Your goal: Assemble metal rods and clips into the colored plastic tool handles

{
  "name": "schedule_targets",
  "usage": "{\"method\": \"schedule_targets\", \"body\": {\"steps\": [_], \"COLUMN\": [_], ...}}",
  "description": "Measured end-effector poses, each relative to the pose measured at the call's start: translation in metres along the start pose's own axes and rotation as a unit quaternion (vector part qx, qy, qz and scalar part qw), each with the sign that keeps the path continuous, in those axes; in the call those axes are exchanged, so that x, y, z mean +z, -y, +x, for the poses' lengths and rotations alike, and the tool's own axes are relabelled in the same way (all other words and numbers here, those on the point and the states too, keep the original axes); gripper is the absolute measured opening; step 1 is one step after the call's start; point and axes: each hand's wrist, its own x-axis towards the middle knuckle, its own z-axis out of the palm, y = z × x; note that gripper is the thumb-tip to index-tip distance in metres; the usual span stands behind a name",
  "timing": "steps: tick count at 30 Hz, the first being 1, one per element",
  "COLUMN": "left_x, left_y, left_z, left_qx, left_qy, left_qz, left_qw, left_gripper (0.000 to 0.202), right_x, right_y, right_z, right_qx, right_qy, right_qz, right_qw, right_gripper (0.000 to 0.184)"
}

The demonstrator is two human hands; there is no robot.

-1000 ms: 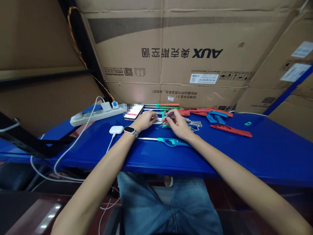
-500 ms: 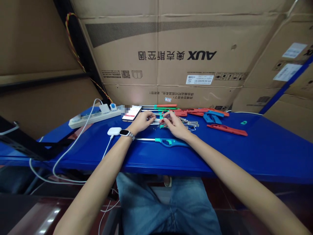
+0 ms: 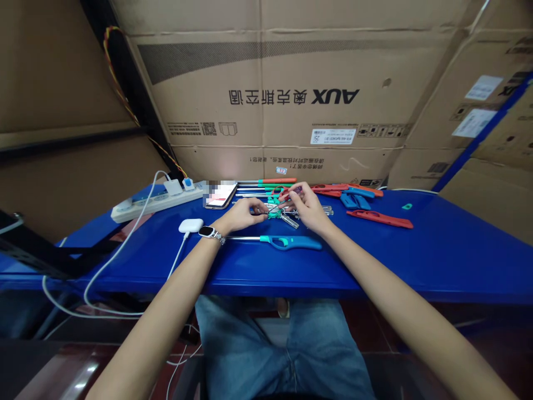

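Note:
My left hand (image 3: 246,215), with a watch at its wrist, is closed in a pinch on a thin dark wire (image 3: 275,209) stretching towards my right hand. My right hand (image 3: 310,208) is also closed, its fingertips pinched on a small part too hidden to name. Below both hands lie small green plastic parts (image 3: 273,213) and loose metal pieces (image 3: 290,221). A blue long-nosed lighter (image 3: 300,243) rests nearer the table's front edge, its metal tube pointing left. Behind my hands, more long lighters (image 3: 278,180) with orange and green handles lie side by side.
Red handle shells (image 3: 380,218) and blue ones (image 3: 356,201) lie to the right, with a small green piece (image 3: 407,206) beyond. At left are a phone (image 3: 222,195), white earbud case (image 3: 191,225) and power strip (image 3: 158,201) with cables. Cardboard (image 3: 250,66) walls the back.
My hands have moved slightly apart, and a thin wire now shows between them. A metal piece shows tilted below my right fingers. The whole view has shifted a little.

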Motion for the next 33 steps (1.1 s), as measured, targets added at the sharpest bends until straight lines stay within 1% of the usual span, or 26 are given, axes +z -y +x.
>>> {"method": "schedule_targets", "body": {"steps": [3, 8, 12, 18, 27, 30, 33], "left_x": [0.005, 0.011, 0.013, 0.011, 0.009, 0.007, 0.007], "left_y": [0.0, 0.003, 0.004, 0.002, -0.006, -0.009, -0.008], "left_z": [0.001, 0.004, 0.005, 0.003, 0.002, 0.002, 0.002], "left_qx": [-0.009, -0.012, 0.0, 0.004, 0.003, 0.0, 0.003], "left_qy": [0.023, 0.038, 0.058, 0.042, 0.043, 0.043, 0.036], "left_qz": [-0.017, -0.026, -0.032, -0.016, 0.016, 0.03, 0.036], "left_qw": [1.0, 0.999, 0.998, 0.999, 0.999, 0.999, 0.999], "left_gripper": [0.025, 0.019, 0.017, 0.019, 0.021, 0.022, 0.025], "right_x": [0.0, 0.0, 0.0, -0.002, 0.0, -0.006, -0.016], "right_y": [0.0, -0.001, -0.001, 0.002, 0.004, 0.008, 0.012], "right_z": [0.0, 0.0, 0.001, 0.002, 0.001, 0.003, 0.005], "right_qx": [0.001, 0.003, 0.007, -0.002, 0.0, -0.013, -0.026], "right_qy": [-0.002, -0.009, -0.019, -0.057, -0.053, -0.066, -0.1], "right_qz": [0.0, 0.0, 0.001, 0.01, -0.014, -0.021, -0.022], "right_qw": [1.0, 1.0, 1.0, 0.998, 0.999, 0.998, 0.994], "right_gripper": [0.039, 0.041, 0.042, 0.042, 0.044, 0.043, 0.042]}}
